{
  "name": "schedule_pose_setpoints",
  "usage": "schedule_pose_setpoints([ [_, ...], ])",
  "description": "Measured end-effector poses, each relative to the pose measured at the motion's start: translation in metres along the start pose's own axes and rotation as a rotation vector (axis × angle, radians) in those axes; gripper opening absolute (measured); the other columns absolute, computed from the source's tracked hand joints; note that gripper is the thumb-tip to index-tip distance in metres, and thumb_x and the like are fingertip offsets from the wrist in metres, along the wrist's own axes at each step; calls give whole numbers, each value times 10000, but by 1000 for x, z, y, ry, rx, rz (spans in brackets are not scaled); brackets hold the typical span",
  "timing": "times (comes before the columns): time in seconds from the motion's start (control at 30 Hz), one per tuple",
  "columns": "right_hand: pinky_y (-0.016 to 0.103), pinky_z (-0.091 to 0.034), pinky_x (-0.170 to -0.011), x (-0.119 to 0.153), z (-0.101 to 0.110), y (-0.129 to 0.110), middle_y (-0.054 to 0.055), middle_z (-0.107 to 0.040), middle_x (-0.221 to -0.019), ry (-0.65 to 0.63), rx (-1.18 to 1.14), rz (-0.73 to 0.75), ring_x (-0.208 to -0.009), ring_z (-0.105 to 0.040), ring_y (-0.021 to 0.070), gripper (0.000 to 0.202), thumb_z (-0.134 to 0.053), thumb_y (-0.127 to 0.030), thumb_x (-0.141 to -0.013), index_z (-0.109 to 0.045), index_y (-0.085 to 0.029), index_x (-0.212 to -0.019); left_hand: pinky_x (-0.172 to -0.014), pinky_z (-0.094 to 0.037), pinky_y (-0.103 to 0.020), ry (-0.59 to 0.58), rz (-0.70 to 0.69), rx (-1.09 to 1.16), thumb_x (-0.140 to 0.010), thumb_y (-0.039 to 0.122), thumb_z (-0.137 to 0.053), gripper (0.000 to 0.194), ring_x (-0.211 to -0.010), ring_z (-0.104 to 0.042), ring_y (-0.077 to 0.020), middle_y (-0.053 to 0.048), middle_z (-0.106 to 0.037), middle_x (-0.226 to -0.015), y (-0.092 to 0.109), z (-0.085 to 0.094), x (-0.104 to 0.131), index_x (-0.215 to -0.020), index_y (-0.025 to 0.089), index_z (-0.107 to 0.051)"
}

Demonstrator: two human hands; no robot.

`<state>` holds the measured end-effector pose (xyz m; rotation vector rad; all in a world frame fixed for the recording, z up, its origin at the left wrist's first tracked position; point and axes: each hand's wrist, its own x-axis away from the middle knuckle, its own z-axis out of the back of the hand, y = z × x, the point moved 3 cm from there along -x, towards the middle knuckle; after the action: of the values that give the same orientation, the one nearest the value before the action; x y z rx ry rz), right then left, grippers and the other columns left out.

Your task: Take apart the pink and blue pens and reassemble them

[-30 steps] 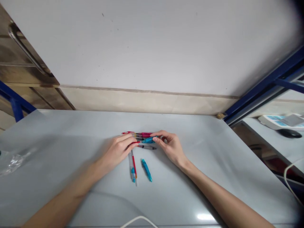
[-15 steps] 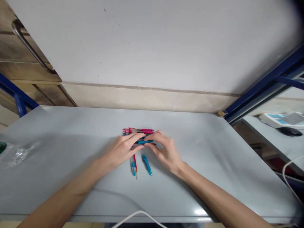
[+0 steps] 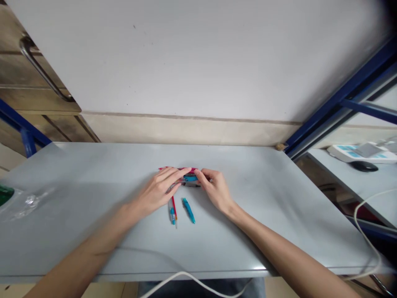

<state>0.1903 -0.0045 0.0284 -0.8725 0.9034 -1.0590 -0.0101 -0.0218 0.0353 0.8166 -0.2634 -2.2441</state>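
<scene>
Several pens lie side by side across the table, with a pink pen (image 3: 192, 170) at the far edge, a blue pen (image 3: 190, 179) in the middle and a dark pen (image 3: 191, 185) at the near edge. Over their left part, my left hand (image 3: 159, 186) curls with fingers and thumb about the row. My right hand (image 3: 216, 188) closes round the right ends, its fingertips partly hidden. Nearer to me, apart from both hands, lie a teal pen part (image 3: 189, 210), a clear pen tube with a blue grip (image 3: 172, 216) and a thin red refill (image 3: 174, 206).
The grey table (image 3: 263, 215) meets a pale wall. Clear crumpled plastic (image 3: 29, 203) with a green item (image 3: 5, 194) sits at left. A white cable (image 3: 182, 273) crosses the front edge. Blue metal frames flank the table; a black mouse (image 3: 363, 166) rests on the right-hand desk.
My hands have moved up the row of pens and now reach over its far pink edge. The pens are squeezed closer together. The view has shifted slightly.
</scene>
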Motion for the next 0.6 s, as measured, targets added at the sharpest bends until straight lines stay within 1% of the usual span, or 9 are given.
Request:
schedule_pose_setpoints([
  [0.07, 265, -314, -586, -1, 3, 1, -32, -426, -598, 36, -15, -4, -606, -391, 125, 502, -503, -511, -1009, -489, -194, -620, -985, -527, -396, 47, 3, -21, -1034, 196, -509, 444, -1111, -640, -209, -74, -699, -1174, -1, 4, -1, -1471, 274, -503],
  [0.13, 265, -327, -599, -2, 5, 2, -29, -445, -610, 55, -38, 6, -613, -403, 127, 486, -521, -508, -1003, -505, -193, -634, -924, -526, -387, 94, 30, -44, -1028, 242, -550, 377, -1024, -643, -206, -68, -713, -1082, -5, 7, -2, -1405, 240, -560],
  [0.2, 265, -352, -628, -3, 5, 3, -18, -517, -660, 61, -73, 24, -642, -443, 132, 415, -551, -489, -993, -583, -183, -714, -877, -514, -372, 120, 41, -58, -1021, 265, -572, 267, -958, -633, -198, -60, -719, -1025, -8, 8, -2, -1275, 215, -637],
  [0.27, 266, -366, -649, -4, 5, 4, -7, -569, -708, 52, -94, 35, -672, -472, 137, 350, -582, -475, -980, -636, -176, -806, -838, -500, -351, 126, 22, -54, -1021, 253, -571, 167, -916, -618, -186, -53, -719, -991, -10, 7, -2, -1135, 200, -681],
  [0.33, 265, -336, -613, -3, 4, 6, -18, -520, -665, 34, -81, 17, -637, -429, 128, 399, -570, -500, -983, -615, -176, -756, -822, -490, -337, 123, -8, -40, -1016, 235, -578, 124, -902, -606, -179, -48, -710, -960, -11, 5, -2, -1055, 190, -686],
  [0.4, 274, -263, -556, -2, 3, 7, -37, -387, -593, 3, -54, -28, -576, -326, 113, 521, -510, -556, -1000, -532, -182, -638, -837, -489, -334, 124, -14, -20, -1008, 225, -591, 100, -915, -608, -177, -46, -700, -953, -10, 4, -2, -1033, 186, -680],
  [0.47, 286, -206, -534, 0, 2, 8, -45, -296, -575, -26, -44, -66, -552, -254, 108, 582, -467, -594, -1006, -480, -187, -591, -858, -492, -333, 120, 0, 1, -1005, 222, -594, 89, -936, -618, -175, -48, -696, -969, -11, 3, -2, -1019, 186, -674],
  [0.53, 283, -218, -541, 0, 2, 8, -44, -320, -590, -30, -57, -62, -562, -272, 110, 552, -483, -589, -1003, -495, -188, -624, -856, -495, -326, 116, 22, 14, -1004, 232, -599, 87, -937, -625, -172, -47, -694, -972, -12, 3, -1, -1011, 186, -672],
  [0.6, 274, -281, -576, -1, 4, 8, -33, -420, -641, -11, -78, -24, -606, -349, 122, 464, -532, -553, -992, -547, -188, -707, -845, -496, -319, 113, 47, 19, -995, 255, -620, 89, -931, -631, -170, -44, -697, -973, -14, 4, 0, -1018, 187, -673],
])
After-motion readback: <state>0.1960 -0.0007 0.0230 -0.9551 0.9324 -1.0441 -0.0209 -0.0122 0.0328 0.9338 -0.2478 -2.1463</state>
